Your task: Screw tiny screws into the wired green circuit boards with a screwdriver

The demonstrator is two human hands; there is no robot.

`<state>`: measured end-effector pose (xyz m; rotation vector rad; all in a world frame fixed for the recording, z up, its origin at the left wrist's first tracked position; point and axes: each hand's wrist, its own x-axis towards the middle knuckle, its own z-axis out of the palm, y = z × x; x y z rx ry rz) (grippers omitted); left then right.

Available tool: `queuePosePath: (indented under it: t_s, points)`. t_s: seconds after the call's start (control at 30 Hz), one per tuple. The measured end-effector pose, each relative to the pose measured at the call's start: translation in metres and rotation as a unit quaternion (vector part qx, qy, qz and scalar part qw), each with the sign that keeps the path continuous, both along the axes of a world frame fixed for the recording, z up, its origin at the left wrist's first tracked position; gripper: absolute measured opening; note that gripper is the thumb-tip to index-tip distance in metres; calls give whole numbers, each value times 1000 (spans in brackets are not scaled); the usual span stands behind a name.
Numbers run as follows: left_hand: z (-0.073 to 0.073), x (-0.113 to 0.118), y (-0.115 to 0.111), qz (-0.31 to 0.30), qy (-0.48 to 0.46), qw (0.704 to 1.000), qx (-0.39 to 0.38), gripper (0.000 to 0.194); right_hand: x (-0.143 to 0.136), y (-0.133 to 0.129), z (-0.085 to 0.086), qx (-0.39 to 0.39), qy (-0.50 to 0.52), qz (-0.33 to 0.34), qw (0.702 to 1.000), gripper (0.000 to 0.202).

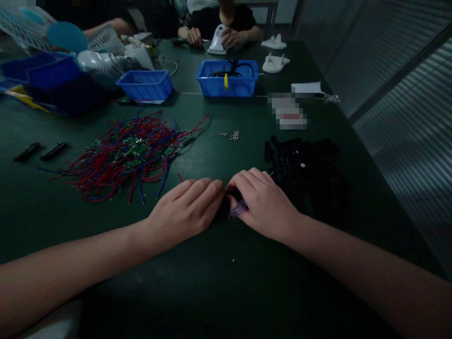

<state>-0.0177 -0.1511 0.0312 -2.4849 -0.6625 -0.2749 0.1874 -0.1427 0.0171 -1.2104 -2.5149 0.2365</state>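
Note:
My left hand (189,205) and my right hand (263,200) meet at the fingertips over the green table (197,292). The left fingers are bent and pressed together; what they hold, if anything, is hidden. A small translucent purple piece (239,208) sits in the curl of my right hand, between thumb and palm. To the left lies a tangle of red and blue wires with green circuit boards (136,148). Small silver screws (234,135) are scattered beyond my hands. Beside my right hand is a heap of black parts (310,165).
Two blue bins (228,87) (145,84) stand farther back, the right one holding black cables. Two black pieces (53,151) lie at the left. White parts (275,63) rest at the back right. Across the table, a person's hands (235,37) hold a white part.

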Motion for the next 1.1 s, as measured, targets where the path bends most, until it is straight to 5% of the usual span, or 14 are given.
queuePosePath:
  t_s: [0.13,0.23,0.6,0.83,0.97,1.1]
  points:
    - [-10,-12,8,47,-91,975,-195,23,0,-1,2,-8,12,3,1000,15]
    - [-15,-17,11,61,-146,950,-268,24,0,-1,2,-13,10,3,1000,16]
    - [-9,-21,10,13,-67,982,-174,28,0,0,4,-26,5,4,1000,17]
    - [-15,-19,16,12,-104,967,-232,14,2,-3,10,-1,126,10,992,34]
    - [-19,-18,21,32,-161,938,-304,17,0,-5,32,-79,308,9,948,29]
    - [-21,-16,22,67,-183,925,-326,24,-11,5,55,-134,565,-31,814,47]
